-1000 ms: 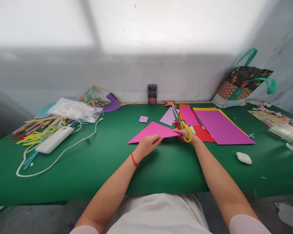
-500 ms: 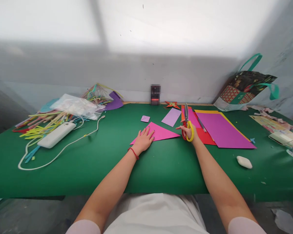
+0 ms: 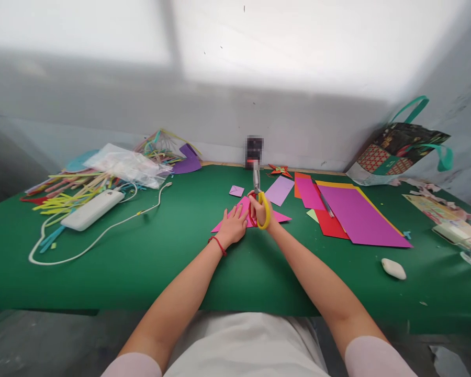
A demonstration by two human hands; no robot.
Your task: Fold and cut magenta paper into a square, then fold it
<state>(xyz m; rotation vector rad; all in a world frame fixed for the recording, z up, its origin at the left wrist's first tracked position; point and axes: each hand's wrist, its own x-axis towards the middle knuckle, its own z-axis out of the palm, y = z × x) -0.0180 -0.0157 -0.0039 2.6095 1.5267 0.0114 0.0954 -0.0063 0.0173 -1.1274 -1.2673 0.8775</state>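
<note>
left hand [image 3: 233, 225]: flat, fingers spread, pressing on the pink paper triangle [image 3: 281, 216] | right hand [image 3: 262, 210]: closed around the scissors [image 3: 256, 180], blades pointing away; touching the left hand | triangle: lies mid green table [image 3: 180, 262], left of the purple sheet [image 3: 357, 214]

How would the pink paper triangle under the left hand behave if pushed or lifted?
Probably light and floppy: the pink triangle looks like a thin sheet lying flat. It would likely slide easily on the smooth green table; the left hand lies flat on it.
</note>
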